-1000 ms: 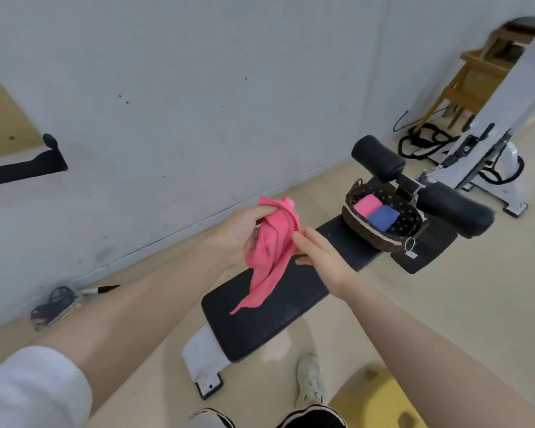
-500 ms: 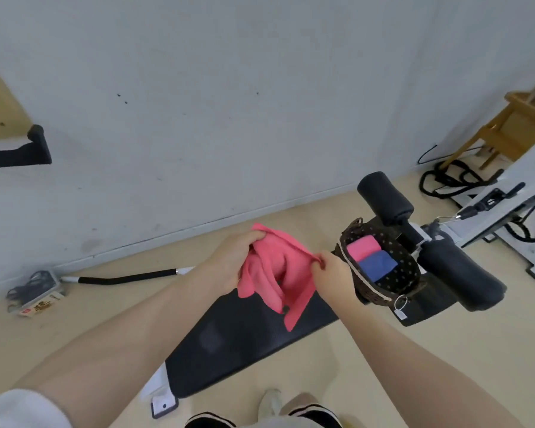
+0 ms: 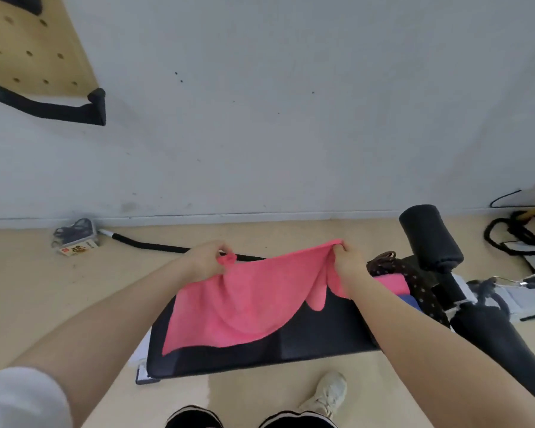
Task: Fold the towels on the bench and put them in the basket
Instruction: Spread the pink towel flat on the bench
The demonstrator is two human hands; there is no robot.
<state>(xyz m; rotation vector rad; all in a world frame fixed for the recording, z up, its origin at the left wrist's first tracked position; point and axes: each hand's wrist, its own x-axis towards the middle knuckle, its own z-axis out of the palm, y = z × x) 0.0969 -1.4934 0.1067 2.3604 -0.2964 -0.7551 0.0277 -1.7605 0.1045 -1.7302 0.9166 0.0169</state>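
A pink towel [image 3: 247, 301] hangs spread out above the black padded bench [image 3: 315, 341]. My left hand [image 3: 207, 261] pinches its upper left corner and my right hand [image 3: 348, 262] pinches its upper right corner. The towel's lower edge drapes onto the bench pad. To the right sits a dark woven basket [image 3: 417, 285], partly hidden behind my right forearm. A folded pink towel [image 3: 393, 284] and a sliver of a blue towel [image 3: 413, 301] show inside it.
Black foam rollers [image 3: 430, 239] of the bench stand right of the basket. A black-handled bar [image 3: 149, 244] and a small packet [image 3: 76, 237] lie on the floor by the white wall. Coiled black cables [image 3: 516, 233] lie at far right. My shoe [image 3: 326, 393] stands below the bench.
My hands have moved apart and stretched the bunched pink towel wide open over the bench. The camera has turned so the bench now lies straight across the view.
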